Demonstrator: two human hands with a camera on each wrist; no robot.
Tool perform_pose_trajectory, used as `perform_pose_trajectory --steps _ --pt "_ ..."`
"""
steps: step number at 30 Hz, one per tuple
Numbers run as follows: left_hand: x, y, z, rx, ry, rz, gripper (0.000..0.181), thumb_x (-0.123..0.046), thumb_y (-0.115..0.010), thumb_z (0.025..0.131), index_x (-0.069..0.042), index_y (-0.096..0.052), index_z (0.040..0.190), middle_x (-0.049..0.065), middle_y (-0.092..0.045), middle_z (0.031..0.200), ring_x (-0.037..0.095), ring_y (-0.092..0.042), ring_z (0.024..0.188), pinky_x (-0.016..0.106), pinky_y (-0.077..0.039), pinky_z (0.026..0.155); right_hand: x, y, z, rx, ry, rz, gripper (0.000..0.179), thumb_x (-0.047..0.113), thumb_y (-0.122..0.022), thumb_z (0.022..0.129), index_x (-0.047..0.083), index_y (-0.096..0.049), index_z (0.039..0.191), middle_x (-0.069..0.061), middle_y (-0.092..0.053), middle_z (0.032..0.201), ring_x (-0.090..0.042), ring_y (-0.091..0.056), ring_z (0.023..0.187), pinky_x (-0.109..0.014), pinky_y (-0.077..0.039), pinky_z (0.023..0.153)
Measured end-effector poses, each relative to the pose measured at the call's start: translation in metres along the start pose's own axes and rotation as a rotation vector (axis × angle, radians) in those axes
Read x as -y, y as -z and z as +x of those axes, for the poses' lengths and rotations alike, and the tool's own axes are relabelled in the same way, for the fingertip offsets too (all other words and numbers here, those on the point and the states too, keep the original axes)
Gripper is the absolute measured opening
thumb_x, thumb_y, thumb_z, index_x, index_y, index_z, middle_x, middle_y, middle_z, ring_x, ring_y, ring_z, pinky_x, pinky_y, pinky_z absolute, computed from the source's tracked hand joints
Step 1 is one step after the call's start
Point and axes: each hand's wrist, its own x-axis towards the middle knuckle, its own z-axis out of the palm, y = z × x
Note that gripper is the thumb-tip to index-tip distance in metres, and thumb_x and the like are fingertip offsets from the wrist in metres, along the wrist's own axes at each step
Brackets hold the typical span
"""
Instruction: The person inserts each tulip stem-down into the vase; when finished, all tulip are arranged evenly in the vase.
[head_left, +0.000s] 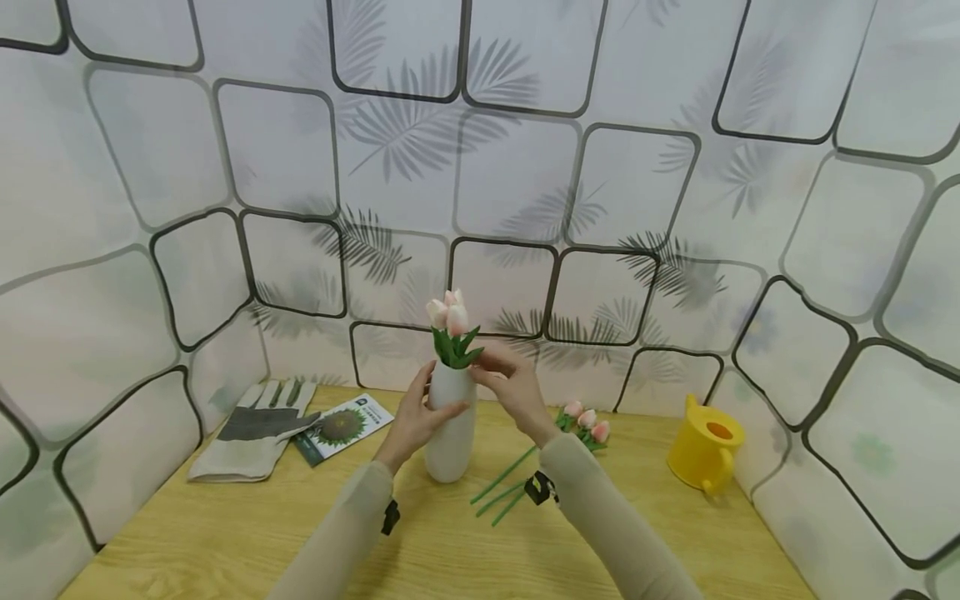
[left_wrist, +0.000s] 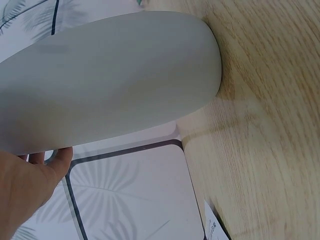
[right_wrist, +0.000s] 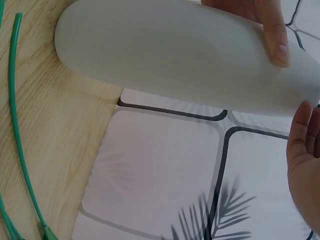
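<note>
- Left hand (head_left: 412, 417) grips the white vase (head_left: 450, 442), upright at centre frame
- Pink tulips (head_left: 455, 319) stand in it
- Right hand (head_left: 517, 392) is by their green leaves (head_left: 452, 348); whether it pinches one, I cannot tell
- Loose tulips (head_left: 588, 419) lie lower right of centre

You wear a long, plain, pale beige left sleeve (head_left: 337, 533) and a matching right sleeve (head_left: 615, 521), with a small, black, angular left wrist camera (head_left: 391, 517) and a similarly dark right wrist camera (head_left: 537, 488).

1 yellow watering can (head_left: 693, 454), right; glove (head_left: 251, 437) beside sunflower packet (head_left: 347, 427), left.
</note>
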Motion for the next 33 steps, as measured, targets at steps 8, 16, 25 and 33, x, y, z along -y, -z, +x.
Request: perform_pose_trajectory --steps 8,16,25,33 --pt "0.0 0.0 0.0 -0.005 0.014 0.015 0.09 -0.043 -0.079 0.081 -0.028 -0.028 0.154 0.009 -0.049 0.14 0.031 -0.054 0.123 0.053 -0.051 0.094 -0.015 0.023 -0.011 0.031 -0.155 0.175 0.038 0.001 -0.068 0.091 -0.011 -0.059 0.125 -0.018 -0.067 0.118 -0.013 -0.068 0.1 -0.033 -0.057 0.087" --pt "-0.003 -0.002 -0.001 -0.01 0.007 0.014 0.09 -0.039 -0.08 0.082 -0.025 -0.028 0.154 0.011 -0.05 0.14 0.032 -0.053 0.124 0.055 -0.049 0.095 -0.031 0.05 -0.024 0.101 -0.219 0.115 0.038 0.009 -0.067 0.093 -0.007 -0.06 0.127 -0.021 -0.064 0.124 -0.015 -0.067 0.102 -0.032 -0.057 0.089" --pt "-0.009 -0.002 -0.001 0.007 0.049 0.019 0.091 -0.031 -0.079 0.084 -0.021 -0.023 0.156 0.016 -0.044 0.145 0.035 -0.047 0.13 0.058 -0.045 0.1 -0.054 0.081 -0.042 0.166 -0.321 0.066 0.044 0.015 -0.065 0.096 -0.008 -0.055 0.132 -0.016 -0.064 0.126 -0.014 -0.065 0.107 -0.037 -0.055 0.092" --pt "-0.04 0.005 -0.014 0.043 0.064 0.024 0.088 -0.024 -0.076 0.088 -0.013 -0.021 0.156 0.019 -0.043 0.146 0.037 -0.046 0.131 0.056 -0.045 0.102 -0.069 0.11 -0.055 0.127 -0.376 0.011 0.045 0.017 -0.066 0.095 -0.005 -0.056 0.134 -0.009 -0.067 0.123 -0.01 -0.066 0.103 -0.043 -0.054 0.095"
